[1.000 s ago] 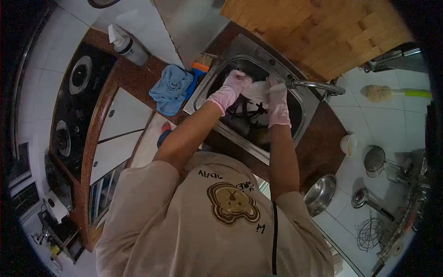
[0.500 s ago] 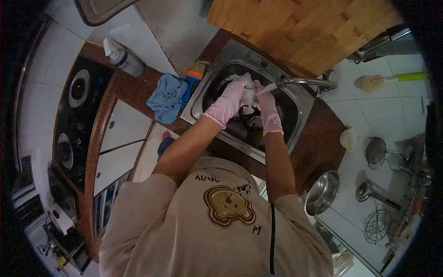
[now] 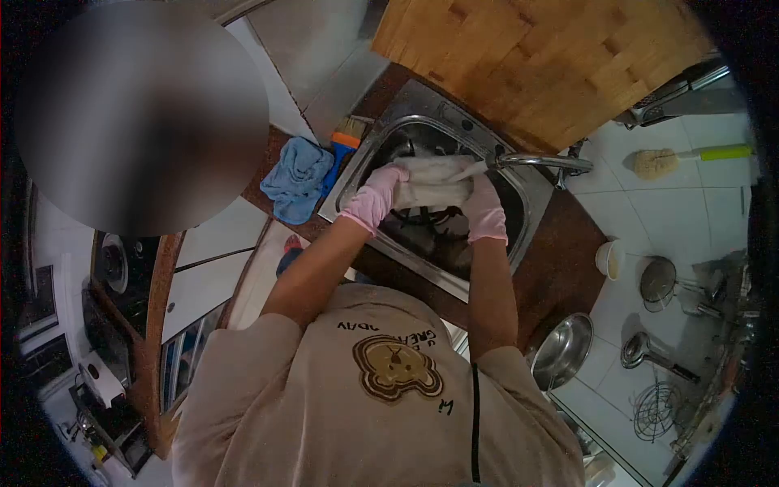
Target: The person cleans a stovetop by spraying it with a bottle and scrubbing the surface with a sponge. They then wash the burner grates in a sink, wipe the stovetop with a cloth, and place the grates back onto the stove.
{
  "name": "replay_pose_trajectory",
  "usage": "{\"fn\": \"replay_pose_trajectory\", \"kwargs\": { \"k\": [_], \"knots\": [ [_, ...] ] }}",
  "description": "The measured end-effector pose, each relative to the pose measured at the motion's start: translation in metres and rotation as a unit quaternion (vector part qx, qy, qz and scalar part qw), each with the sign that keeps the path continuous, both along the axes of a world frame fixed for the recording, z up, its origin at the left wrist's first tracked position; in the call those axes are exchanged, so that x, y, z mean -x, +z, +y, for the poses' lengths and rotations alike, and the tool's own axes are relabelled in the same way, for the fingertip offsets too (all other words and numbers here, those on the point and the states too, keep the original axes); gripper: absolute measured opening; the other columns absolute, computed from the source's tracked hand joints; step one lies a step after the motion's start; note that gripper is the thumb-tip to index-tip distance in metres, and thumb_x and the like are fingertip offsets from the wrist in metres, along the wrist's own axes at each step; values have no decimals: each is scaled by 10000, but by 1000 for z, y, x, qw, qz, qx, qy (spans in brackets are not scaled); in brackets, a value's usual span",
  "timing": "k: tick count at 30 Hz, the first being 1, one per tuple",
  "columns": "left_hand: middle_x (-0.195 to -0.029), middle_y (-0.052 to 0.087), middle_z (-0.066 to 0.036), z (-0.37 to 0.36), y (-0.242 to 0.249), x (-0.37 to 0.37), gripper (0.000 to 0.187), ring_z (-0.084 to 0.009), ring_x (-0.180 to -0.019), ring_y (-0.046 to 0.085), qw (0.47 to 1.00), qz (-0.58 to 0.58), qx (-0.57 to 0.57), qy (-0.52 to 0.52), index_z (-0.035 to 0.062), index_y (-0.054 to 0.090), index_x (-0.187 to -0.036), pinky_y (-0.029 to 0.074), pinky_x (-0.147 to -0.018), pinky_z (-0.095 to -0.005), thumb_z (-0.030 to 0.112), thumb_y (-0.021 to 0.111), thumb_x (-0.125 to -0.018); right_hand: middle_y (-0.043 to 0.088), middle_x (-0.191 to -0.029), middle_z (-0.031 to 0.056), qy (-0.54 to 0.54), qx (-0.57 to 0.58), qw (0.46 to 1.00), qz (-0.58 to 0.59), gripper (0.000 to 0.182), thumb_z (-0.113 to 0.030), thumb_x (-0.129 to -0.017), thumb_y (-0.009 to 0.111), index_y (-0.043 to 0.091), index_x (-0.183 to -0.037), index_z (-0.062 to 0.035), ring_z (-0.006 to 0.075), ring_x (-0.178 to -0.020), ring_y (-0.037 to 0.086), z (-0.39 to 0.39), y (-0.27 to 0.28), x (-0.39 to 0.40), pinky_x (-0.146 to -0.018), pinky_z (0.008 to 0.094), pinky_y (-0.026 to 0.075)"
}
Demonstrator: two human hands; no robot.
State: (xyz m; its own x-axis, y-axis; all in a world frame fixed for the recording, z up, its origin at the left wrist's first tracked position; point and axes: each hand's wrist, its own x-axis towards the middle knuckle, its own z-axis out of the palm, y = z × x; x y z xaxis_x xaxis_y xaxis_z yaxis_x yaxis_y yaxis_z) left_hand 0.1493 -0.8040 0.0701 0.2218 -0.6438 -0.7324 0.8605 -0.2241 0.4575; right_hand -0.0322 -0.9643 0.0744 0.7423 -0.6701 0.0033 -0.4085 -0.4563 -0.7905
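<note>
In pink gloves, both of my hands are over the metal sink. My left hand is closed on the left end of a wet whitish cloth, and my right hand grips its right end. Between them the cloth is stretched out flat. Water runs from the faucet onto its right part, near my right hand. Below the cloth, dark shapes and water show in the basin.
Left of the sink lie a blue cloth and a brush with an orange and blue handle. A wooden board stands behind. To the right are a metal bowl and a small white cup. A blurred disc covers the upper left.
My hands have moved apart, and the cloth, bunched up between them before, is now spread out under the water. A blurred disc has appeared at the upper left.
</note>
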Motion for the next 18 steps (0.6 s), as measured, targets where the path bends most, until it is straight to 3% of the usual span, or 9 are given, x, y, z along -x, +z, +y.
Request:
{"fn": "replay_pose_trajectory", "kwargs": {
  "k": [2, 3, 6, 7, 10, 11, 13, 16, 18],
  "knots": [
    [-1163, 667, -126, -43, -104, 3, 428, -343, -994, 681, 959, -135, -142, -204, 60, 641, -1266, 601, -751, -499, 183, 724, -864, 646, -1098, 76, -124, -267, 954, -58, 381, -312, -1043, 528, 601, -1272, -16, 203, -966, 617, 10, 60, -22, -736, 356, 520],
    [-1223, 669, -122, -14, -5, 28, 433, -307, -1092, 662, 994, 1, -110, -18, 95, 628, -1311, 568, -860, -514, 302, 681, -934, 637, -1051, 67, -241, -510, 819, -111, 358, -279, -1041, 533, 599, -1261, -5, 191, -932, 607, 14, 78, -32, -700, 350, 507],
    [-1381, 614, -89, -41, 80, 41, 556, -255, -1305, 514, 971, 178, -148, -62, 167, 571, -1389, 336, -1157, -456, 548, 325, -1067, 613, -988, 37, -16, 85, 991, 99, 328, -244, -1013, 566, 609, -1223, 5, 178, -915, 604, 6, -21, -43, -686, 354, 501],
    [-1376, 618, -69, -46, 60, 43, 582, -264, -1292, 521, 978, 203, -11, -38, 171, 567, -1395, 352, -1143, -449, 572, 308, -1062, 642, -1031, 30, -64, -362, 925, -95, 333, -231, -973, 614, 620, -1201, 11, 171, -913, 623, 27, -2, -38, -734, 335, 515],
    [-1303, 672, -77, -62, -4, 44, 557, -310, -1190, 606, 964, 179, 193, -35, 149, 631, -1325, 446, -1062, -438, 567, 435, -1014, 701, -1150, 108, -189, -221, 956, -36, 471, -296, -932, 725, 623, -1281, 3, 173, -994, 653, 72, 53, -36, -839, 315, 519],
    [-1264, 681, -107, -55, 4, 39, 496, -323, -1153, 622, 952, -126, 216, -178, 130, 660, -1261, 468, -1033, -423, 501, 508, -967, 701, -1150, 108, -191, -219, 956, -36, 471, -296, -932, 725, 623, -1281, 3, 173, -994, 653, 73, 55, -30, -839, 315, 519],
    [-1188, 697, -167, -46, 9, 31, 383, -350, -1081, 654, 611, -662, 192, -390, 92, 717, -1132, 512, -975, -392, 367, 653, -872, 707, -1103, 83, -100, -226, 966, -74, 385, -227, -943, 713, 657, -1251, -3, 146, -946, 647, 70, 65, -20, -815, 315, 523],
    [-1268, 670, -82, -23, -66, 42, 486, -264, -1184, 620, 780, -475, 289, -288, 183, 643, -1286, 492, -990, -432, 456, 659, -885, 724, -1057, 94, -141, -294, 944, -56, 273, -104, -921, 669, 694, -1161, 22, 147, -963, 655, 36, 73, -11, -834, 285, 534],
    [-1238, 674, -73, -23, -9, 53, 508, -251, -1156, 627, 694, -574, 346, -264, 157, 625, -1293, 505, -970, -424, 452, 688, -885, 731, -1068, 91, -109, -244, 961, -68, 273, -101, -930, 658, 693, -1169, 24, 153, -969, 659, -2, 7, 11, -849, 291, 534]
  ]
}}
